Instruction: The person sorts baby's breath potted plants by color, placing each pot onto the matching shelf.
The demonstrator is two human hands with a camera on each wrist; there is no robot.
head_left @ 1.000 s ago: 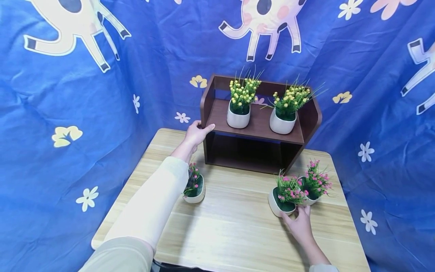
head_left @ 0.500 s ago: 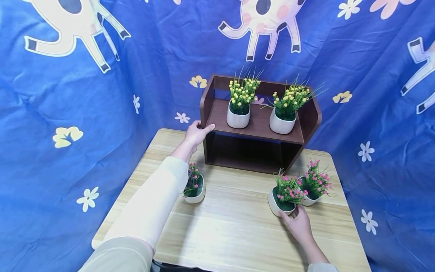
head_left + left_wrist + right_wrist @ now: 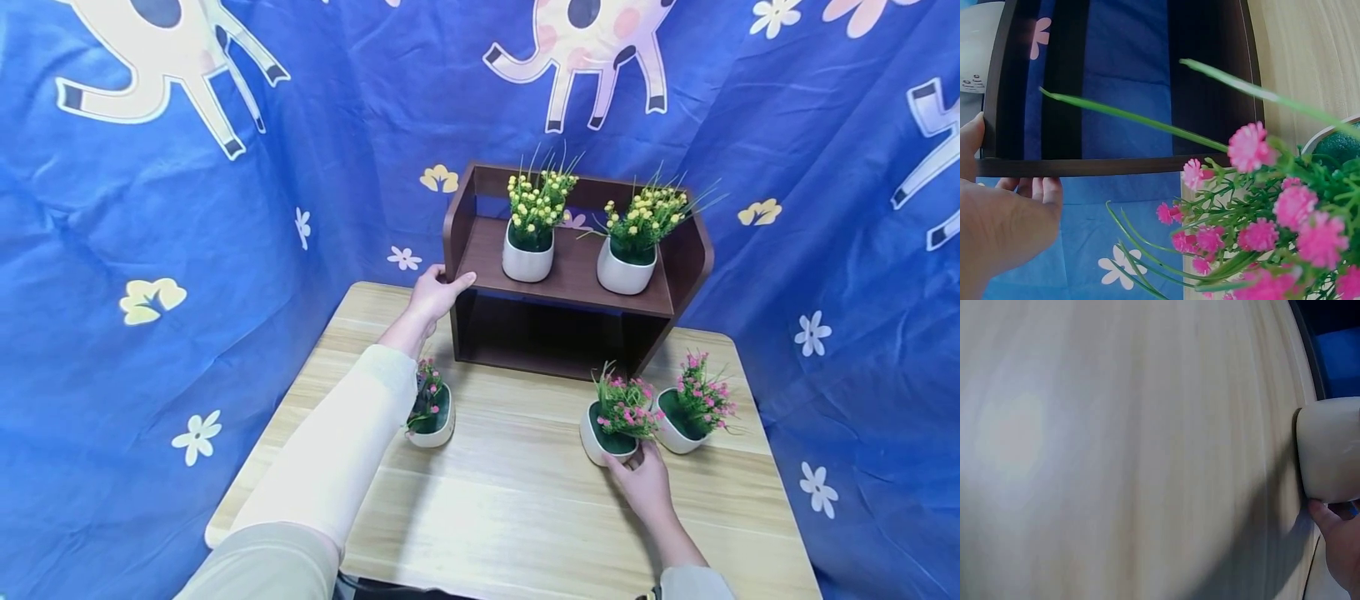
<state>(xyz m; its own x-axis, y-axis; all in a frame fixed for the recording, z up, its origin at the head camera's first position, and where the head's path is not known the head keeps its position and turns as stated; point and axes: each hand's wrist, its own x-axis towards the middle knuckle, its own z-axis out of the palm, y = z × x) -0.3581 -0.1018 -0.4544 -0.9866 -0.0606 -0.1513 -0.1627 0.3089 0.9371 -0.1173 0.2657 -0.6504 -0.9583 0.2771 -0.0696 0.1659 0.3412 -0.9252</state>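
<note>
My left hand [image 3: 435, 297] grips the left side of a dark brown two-tier shelf [image 3: 573, 287]. In the left wrist view the thumb lies on one face of its side panel and the fingers [image 3: 1038, 187] on the other. My right hand [image 3: 643, 483] holds a white pot with pink flowers [image 3: 617, 429] from its near side, thumb and fingers low on the wall. The right wrist view shows that white pot [image 3: 1332, 450] with the thumb at its base. Just right of it stands a second pink-flowered pot [image 3: 682, 429], a narrow gap between the two.
Two white pots with yellow flowers, the left one [image 3: 527, 258] and the right one [image 3: 626, 271], stand on the upper tier. A third pink-flowered pot [image 3: 433, 425] sits on the wooden table [image 3: 517, 500], partly behind the left forearm. A blue patterned curtain [image 3: 225, 333] surrounds the table.
My right hand has moved the pink-flowered pot slightly left and toward the shelf, opening a gap from the pot beside it. The left hand has stayed on the shelf.
</note>
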